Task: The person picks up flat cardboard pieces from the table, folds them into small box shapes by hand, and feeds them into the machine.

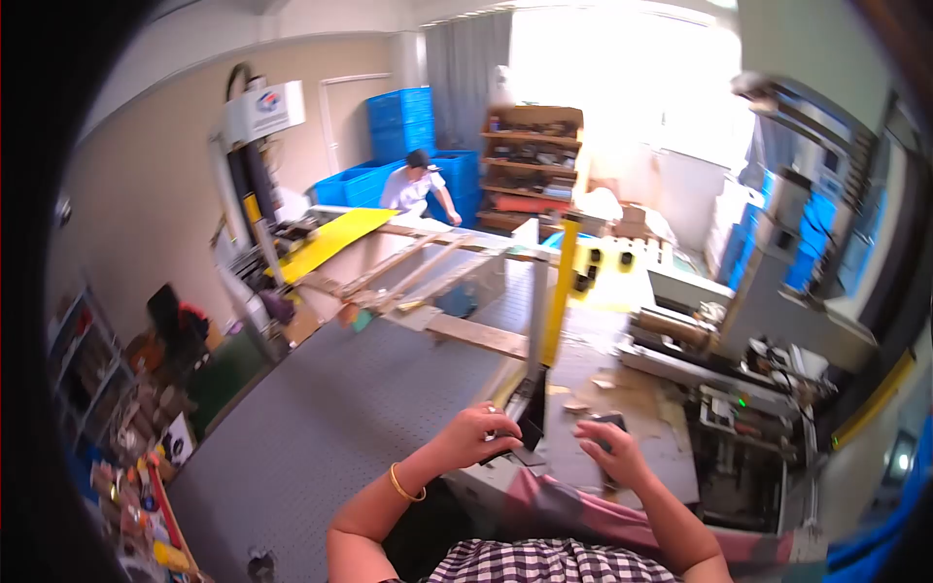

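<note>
My left hand, with a gold bangle on the wrist, has its fingers curled around a small dark piece at the grey table's near right corner. A flat grey piece lies just beside its fingertips. To the right, my right hand is bent over a small dark object on the worktop; blur hides whether the fingers grip it. A pink and grey cloth hangs along the near edge below both hands.
A perforated grey table spreads left, with wooden slats across its far part. An upright yellow bar stands ahead. Machinery fills the right side. Another person is behind a yellow sheet, near blue crates.
</note>
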Tool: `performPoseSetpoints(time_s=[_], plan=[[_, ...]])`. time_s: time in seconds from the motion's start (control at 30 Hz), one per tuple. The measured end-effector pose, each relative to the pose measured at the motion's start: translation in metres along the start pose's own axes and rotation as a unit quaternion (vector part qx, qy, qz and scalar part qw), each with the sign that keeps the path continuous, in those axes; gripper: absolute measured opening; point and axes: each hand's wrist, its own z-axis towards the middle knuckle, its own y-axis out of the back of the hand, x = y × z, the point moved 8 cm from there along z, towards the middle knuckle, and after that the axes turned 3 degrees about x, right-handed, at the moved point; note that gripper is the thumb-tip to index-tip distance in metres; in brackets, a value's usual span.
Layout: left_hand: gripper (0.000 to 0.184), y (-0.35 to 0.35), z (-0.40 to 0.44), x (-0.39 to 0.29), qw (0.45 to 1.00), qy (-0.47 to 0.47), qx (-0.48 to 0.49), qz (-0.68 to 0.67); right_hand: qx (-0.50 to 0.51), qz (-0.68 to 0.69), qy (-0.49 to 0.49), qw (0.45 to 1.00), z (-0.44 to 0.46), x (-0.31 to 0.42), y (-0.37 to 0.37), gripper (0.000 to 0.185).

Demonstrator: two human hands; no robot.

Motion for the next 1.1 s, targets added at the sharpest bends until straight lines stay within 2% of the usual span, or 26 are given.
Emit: performPoseSetpoints(time_s=[0.1, 0.17, 0.23, 0.3, 0.37, 0.47, 0.5, 0.57, 0.63, 0.7, 0.77, 0.83, 0.87, 0.9, 0.93, 0.97, 1.0, 1.03, 1.1], plan=[[0.016, -0.070, 0.052, -0.045, 0.988, -0.098, 0.114, 0.030, 0.003, -0.013, 0.033, 0.999, -0.036, 0.008, 0.039, 0.048], [0.014, -0.099, 0.081, -0.077, 0.979, -0.172, 0.104, 0.033, 0.025, -0.035, 0.021, 0.999, -0.061, 0.005, 0.056, 0.048], [0.012, -0.126, 0.109, -0.093, 0.978, -0.164, 0.127, -0.010, 0.012, -0.027, -0.007, 1.000, -0.083, -0.010, 0.076, 0.047], [0.012, -0.151, 0.129, -0.102, 0.971, -0.179, 0.153, -0.037, -0.023, -0.021, 0.010, 0.999, -0.099, -0.014, 0.100, 0.044], [0.010, -0.174, 0.146, -0.111, 0.957, -0.181, 0.207, -0.090, -0.024, 0.039, -0.035, 0.998, -0.112, -0.031, 0.120, 0.044], [0.012, -0.208, 0.174, -0.102, 0.938, -0.161, 0.285, -0.111, -0.071, 0.030, -0.063, 0.995, -0.121, -0.056, 0.153, 0.049], [0.014, -0.216, 0.185, -0.094, 0.941, -0.171, 0.270, -0.112, -0.078, 0.032, -0.065, 0.994, -0.120, -0.062, 0.164, 0.049], [0.016, -0.234, 0.206, -0.079, 0.941, -0.179, 0.264, -0.111, -0.174, 0.024, -0.092, 0.980, -0.121, -0.078, 0.194, 0.058], [0.024, -0.250, 0.226, -0.063, 0.953, -0.174, 0.236, -0.071, -0.164, 0.023, -0.111, 0.980, -0.114, -0.098, 0.215, 0.061], [0.029, -0.260, 0.247, -0.062, 0.954, -0.174, 0.231, -0.081, -0.137, -0.138, -0.035, 0.980, -0.098, -0.093, 0.237, 0.058], [0.038, -0.259, 0.277, -0.073, 0.957, -0.222, 0.179, -0.057, -0.143, -0.177, 0.004, 0.974, -0.085, -0.094, 0.270, 0.056], [0.047, -0.267, 0.320, -0.064, 0.962, -0.213, 0.151, -0.083, -0.141, -0.142, -0.011, 0.980, -0.067, -0.112, 0.308, 0.058], [0.049, -0.273, 0.345, -0.055, 0.971, -0.126, 0.145, -0.141, -0.139, -0.124, -0.038, 0.982, -0.057, -0.133, 0.326, 0.060], [0.044, -0.282, 0.371, -0.043, 0.971, -0.114, 0.131, -0.164, -0.137, -0.106, -0.065, 0.983, -0.045, -0.162, 0.344, 0.062], [0.048, -0.306, 0.401, -0.014, 0.959, -0.071, 0.165, -0.218, -0.138, 0.027, -0.107, 0.984, -0.033, -0.205, 0.360, 0.064], [0.056, -0.320, 0.428, 0.002, 0.930, 0.041, 0.197, -0.308, -0.137, 0.159, -0.146, 0.967, -0.021, -0.242, 0.373, 0.066], [0.065, -0.324, 0.457, 0.008, 0.929, -0.014, 0.172, -0.327, -0.152, 0.154, -0.159, 0.963, -0.008, -0.256, 0.393, 0.067], [0.065, -0.320, 0.484, 0.009, 0.949, -0.086, 0.124, -0.275, -0.166, 0.147, -0.170, 0.960, 0.004, -0.266, 0.412, 0.069], [0.071, -0.313, 0.520, 0.002, 0.962, -0.092, 0.103, -0.235, -0.181, 0.096, -0.090, 0.975, 0.031, -0.252, 0.445, 0.074]])
